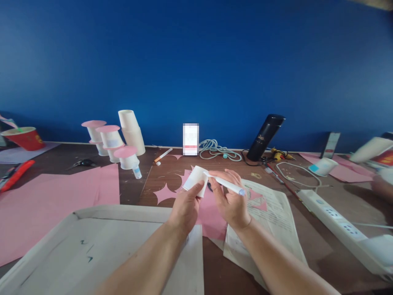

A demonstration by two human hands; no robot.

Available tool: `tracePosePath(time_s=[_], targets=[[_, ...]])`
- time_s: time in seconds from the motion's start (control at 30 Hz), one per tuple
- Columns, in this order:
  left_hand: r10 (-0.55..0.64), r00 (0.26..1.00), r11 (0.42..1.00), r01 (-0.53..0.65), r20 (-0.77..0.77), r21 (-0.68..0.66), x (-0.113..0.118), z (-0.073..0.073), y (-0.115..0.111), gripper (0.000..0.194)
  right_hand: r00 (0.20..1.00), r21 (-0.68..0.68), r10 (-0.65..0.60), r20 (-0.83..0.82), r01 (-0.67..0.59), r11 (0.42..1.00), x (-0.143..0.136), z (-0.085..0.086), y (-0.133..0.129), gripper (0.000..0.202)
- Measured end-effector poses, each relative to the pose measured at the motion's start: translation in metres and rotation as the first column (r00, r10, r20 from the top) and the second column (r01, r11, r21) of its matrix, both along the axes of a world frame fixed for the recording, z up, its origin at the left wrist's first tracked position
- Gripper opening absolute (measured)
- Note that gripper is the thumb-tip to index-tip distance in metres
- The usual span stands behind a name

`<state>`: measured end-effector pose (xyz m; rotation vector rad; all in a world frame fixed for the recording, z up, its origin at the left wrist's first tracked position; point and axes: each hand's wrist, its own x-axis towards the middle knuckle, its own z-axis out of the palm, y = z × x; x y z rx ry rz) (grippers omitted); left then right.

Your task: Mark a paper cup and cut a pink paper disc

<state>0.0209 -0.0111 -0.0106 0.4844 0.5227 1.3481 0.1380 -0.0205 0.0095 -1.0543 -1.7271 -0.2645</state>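
Observation:
My left hand (186, 205) grips a white paper cup (196, 178), tilted above the middle of the desk, thumb on its side. In my right hand (231, 200) is a white marker pen (229, 184) with a blue end; its tip is close to the cup's rim, and I cannot tell whether they touch. Pink paper scraps (166, 194) with curved cut edges lie under and beside my hands. To the left stand white cups with pink paper discs (125, 152) on them, and behind these a tall stack of white cups (132, 133).
Pink sheets (61, 200) and a red utility knife (16, 176) are at left. A large white sheet (129, 246) lies in front, a printed sheet (267, 213) at right. Farther right are a power strip (331, 223), a black thermos (265, 137) and another person's hand (382, 188).

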Motion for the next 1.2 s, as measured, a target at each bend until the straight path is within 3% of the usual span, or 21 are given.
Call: tracePosePath(time_s=[0.57, 1.2], targets=[[-0.013, 0.999, 1.0, 0.013, -0.04, 0.004, 0.0, -0.004, -0.001, 0.031, 1.0, -0.005, -0.006, 0.007, 0.006, 1.0, 0.0, 0.001, 0.0, 0.015], [0.001, 1.0, 0.999, -0.001, 0.015, -0.041, 0.0, 0.007, -0.003, 0.034, 0.999, -0.011, -0.031, 0.022, 0.031, 0.999, 0.0, 0.0, -0.001, 0.014]])
